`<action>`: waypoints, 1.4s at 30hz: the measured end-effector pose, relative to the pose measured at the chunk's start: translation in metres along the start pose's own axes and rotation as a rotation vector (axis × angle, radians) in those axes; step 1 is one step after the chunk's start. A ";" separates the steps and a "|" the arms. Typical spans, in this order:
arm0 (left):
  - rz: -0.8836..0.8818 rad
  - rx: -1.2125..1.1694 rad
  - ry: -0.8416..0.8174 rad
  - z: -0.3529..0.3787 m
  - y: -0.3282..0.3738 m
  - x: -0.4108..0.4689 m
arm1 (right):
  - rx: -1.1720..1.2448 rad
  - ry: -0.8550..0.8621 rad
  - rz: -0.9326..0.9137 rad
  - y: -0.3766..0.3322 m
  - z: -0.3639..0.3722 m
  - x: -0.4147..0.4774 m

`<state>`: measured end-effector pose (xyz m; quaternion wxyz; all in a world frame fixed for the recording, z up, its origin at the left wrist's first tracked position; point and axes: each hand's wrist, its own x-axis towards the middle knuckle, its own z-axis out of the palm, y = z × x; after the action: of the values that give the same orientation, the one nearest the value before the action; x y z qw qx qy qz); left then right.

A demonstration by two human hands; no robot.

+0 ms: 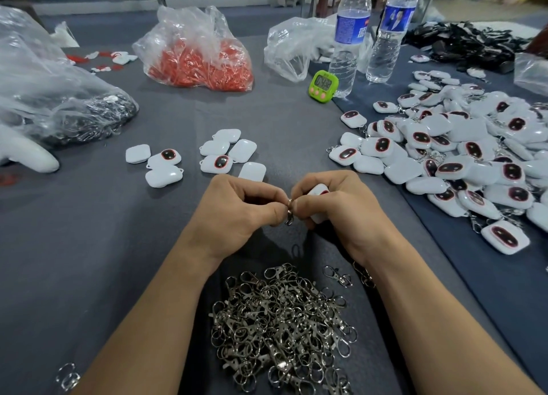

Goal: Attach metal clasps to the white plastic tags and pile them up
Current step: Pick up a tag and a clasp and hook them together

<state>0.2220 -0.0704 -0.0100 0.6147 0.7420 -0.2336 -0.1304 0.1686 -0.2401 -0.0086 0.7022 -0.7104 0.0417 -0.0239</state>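
While we are threading a metal clasp (289, 212) onto a white tag (318, 191), both hands are meeting over the middle of the counter (89, 246), a little toward its near edge. Our left grip (237, 214) is pinching the clasp's ring between thumb and fingertips. Our right grip (341, 211) is curling around the tag, whose red-rimmed face is peeking out above the knuckles.

We are judging the joining as under way, not finished. The next move is probably calling for easing the ring's coil apart and feeding the tag's loop along it, a fiddly fingertip job. The finished piece then belongs on the clasped heap (462, 157) toward the right edge.

Spare clasps (281, 320) are lying tangled at the near edge, thin, shiny and springy-looking. Bare tags (219, 154) are waiting beyond our hands, smooth, glossy rounded squares on matte grey cloth.
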 end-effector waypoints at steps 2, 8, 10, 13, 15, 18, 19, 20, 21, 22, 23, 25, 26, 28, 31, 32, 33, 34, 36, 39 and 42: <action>-0.011 0.005 0.002 0.001 0.001 0.000 | -0.006 -0.036 -0.017 0.000 0.000 -0.001; -0.006 0.071 0.623 0.001 0.000 0.004 | 0.016 0.125 -0.046 0.007 0.004 0.003; -0.019 0.131 0.860 -0.008 -0.002 0.007 | 0.037 0.178 -0.034 0.009 0.004 0.004; 0.044 0.471 0.866 -0.008 -0.004 0.005 | 0.052 0.181 -0.024 0.009 0.005 0.005; 0.109 0.732 0.673 0.006 -0.005 0.001 | 0.053 0.179 -0.038 0.009 0.005 0.006; 0.133 0.781 0.311 0.026 -0.005 -0.001 | -0.010 0.224 -0.108 0.011 0.006 0.006; 0.130 0.761 0.228 0.029 -0.006 0.000 | -0.043 0.237 -0.124 0.012 0.006 0.006; 0.124 0.750 0.186 0.030 -0.006 0.000 | -0.085 0.247 -0.130 0.012 0.006 0.005; 0.113 0.737 0.181 0.029 -0.007 0.001 | -0.148 0.259 -0.132 0.014 0.006 0.005; 0.096 0.718 0.195 0.028 -0.008 0.001 | -0.234 0.274 -0.134 0.015 0.006 0.005; 0.079 0.701 0.206 0.027 -0.008 0.002 | -0.335 0.298 -0.138 0.017 0.006 0.005; 0.059 0.690 0.206 0.027 -0.009 0.002 | -0.463 0.370 -0.143 0.017 0.006 0.004; 0.050 0.688 0.209 0.027 -0.008 0.002 | -0.449 0.404 -0.136 0.017 0.006 0.004; 0.041 0.675 0.221 0.027 -0.008 0.001 | -0.325 0.466 -0.100 0.016 0.004 0.006; 0.034 0.666 0.221 0.025 -0.008 0.001 | -0.228 0.502 -0.024 0.015 0.003 0.009; 0.035 0.670 0.219 0.025 -0.008 0.001 | -0.239 0.499 -0.023 0.015 0.004 0.010; 0.040 0.673 0.216 0.024 -0.008 0.001 | -0.266 0.492 -0.033 0.016 0.004 0.010; 0.046 0.674 0.214 0.024 -0.008 0.001 | -0.300 0.485 -0.046 0.017 0.004 0.010; 0.060 0.671 0.210 0.023 -0.008 0.001 | -0.361 0.482 -0.061 0.019 0.003 0.010; 0.075 0.669 0.209 0.022 -0.008 0.000 | -0.417 0.486 -0.065 0.020 0.002 0.010; 0.077 0.685 0.201 0.022 -0.009 0.000 | -0.439 0.469 -0.058 0.020 0.002 0.009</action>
<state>0.2127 -0.0880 -0.0230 0.3548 0.9048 -0.2297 0.0521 0.1772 -0.2391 -0.0288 0.5025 -0.8209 0.1862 -0.1974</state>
